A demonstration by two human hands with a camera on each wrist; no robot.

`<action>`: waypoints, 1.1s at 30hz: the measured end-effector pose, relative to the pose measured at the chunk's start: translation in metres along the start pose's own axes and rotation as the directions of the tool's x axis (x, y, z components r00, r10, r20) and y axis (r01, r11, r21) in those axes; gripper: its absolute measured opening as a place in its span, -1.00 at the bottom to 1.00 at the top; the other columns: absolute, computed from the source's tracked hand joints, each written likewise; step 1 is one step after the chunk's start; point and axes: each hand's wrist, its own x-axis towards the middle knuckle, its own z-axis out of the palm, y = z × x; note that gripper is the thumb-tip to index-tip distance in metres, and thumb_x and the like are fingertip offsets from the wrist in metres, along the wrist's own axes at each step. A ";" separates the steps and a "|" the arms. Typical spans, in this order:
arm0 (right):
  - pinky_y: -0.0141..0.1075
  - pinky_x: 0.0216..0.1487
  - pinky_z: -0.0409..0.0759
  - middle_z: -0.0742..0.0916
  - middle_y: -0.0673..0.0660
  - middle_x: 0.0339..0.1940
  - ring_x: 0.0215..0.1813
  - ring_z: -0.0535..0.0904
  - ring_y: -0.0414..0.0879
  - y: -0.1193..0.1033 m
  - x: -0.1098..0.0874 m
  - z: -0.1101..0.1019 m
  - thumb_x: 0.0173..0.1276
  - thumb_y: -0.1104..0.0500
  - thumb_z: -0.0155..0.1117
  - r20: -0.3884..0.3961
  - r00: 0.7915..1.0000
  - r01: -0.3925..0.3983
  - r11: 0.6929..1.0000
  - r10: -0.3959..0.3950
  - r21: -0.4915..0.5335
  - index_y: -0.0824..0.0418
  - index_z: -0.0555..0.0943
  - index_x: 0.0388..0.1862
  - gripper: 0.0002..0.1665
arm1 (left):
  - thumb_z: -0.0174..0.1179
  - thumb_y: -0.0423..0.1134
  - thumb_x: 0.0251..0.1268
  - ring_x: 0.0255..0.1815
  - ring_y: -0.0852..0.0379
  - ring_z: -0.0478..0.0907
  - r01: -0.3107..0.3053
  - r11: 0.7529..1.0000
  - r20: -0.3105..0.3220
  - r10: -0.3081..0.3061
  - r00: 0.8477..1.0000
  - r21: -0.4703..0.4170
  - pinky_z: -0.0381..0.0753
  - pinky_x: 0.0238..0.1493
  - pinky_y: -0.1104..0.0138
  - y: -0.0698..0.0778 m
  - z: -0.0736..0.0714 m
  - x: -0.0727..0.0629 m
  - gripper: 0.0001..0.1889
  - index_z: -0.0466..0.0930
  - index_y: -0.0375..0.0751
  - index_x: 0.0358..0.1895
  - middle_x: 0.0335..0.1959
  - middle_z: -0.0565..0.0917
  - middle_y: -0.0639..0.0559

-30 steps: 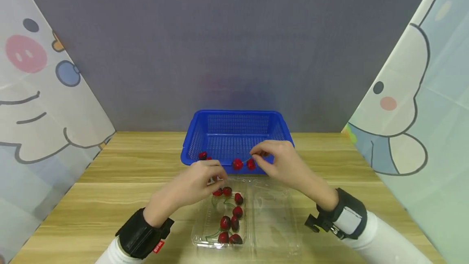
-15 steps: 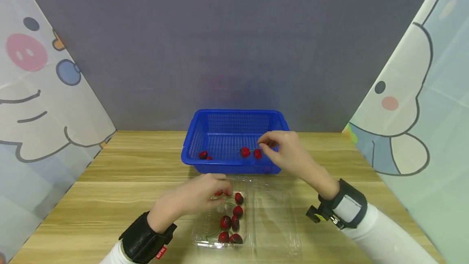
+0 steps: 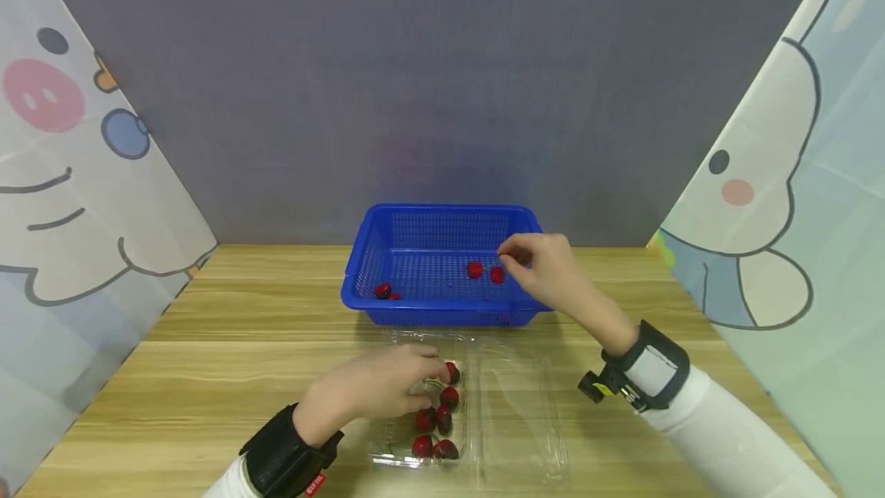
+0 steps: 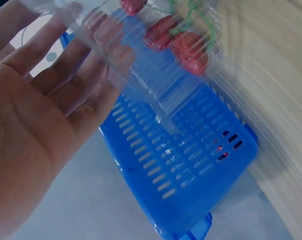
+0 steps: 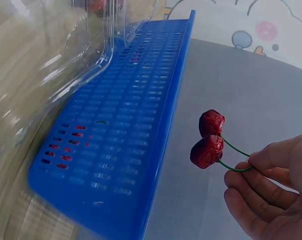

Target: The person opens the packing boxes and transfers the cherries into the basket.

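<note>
My right hand (image 3: pixel 546 271) pinches the green stems of a pair of red cherries (image 5: pixel 208 151) between thumb and forefinger. The pair dangles over the right part of the blue plastic basket (image 3: pixel 449 209), dark red and glossy in the right wrist view. My left hand (image 3: pixel 390 381) reaches over the left half of a hinged clear plastic box (image 3: pixel 522 413), fingers spread and loosely bent beside several cherries (image 3: pixel 449 398) with green stems. In the left wrist view its fingers (image 4: pixel 80 75) show partly through the clear wall, with no cherry between them.
A few cherries (image 3: pixel 382 291) lie in the basket's near left corner. The basket stands behind the box on the wooden table (image 3: pixel 263 313). A grey panel (image 3: pixel 442 83) rises at the back, with cartoon-printed sheets (image 3: pixel 747 252) on both sides.
My right hand has carried the cherry pair back and right, farther over the basket. My left hand has moved nearer and rightward over the box, with its fingers and thumb now farther apart.
</note>
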 end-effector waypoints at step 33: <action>-0.13 -0.28 0.72 0.78 0.13 -0.36 -0.34 0.71 -0.06 0.024 0.022 -0.003 0.37 0.37 0.35 0.155 0.979 -0.118 0.989 0.131 -0.091 0.32 0.76 -0.23 -0.93 | 0.31 -0.31 0.40 -0.41 0.39 0.35 -0.043 0.989 -0.053 0.051 0.997 0.142 0.40 -0.35 0.55 0.018 0.025 0.025 -0.81 0.57 -0.07 -0.41 -0.45 0.40 0.27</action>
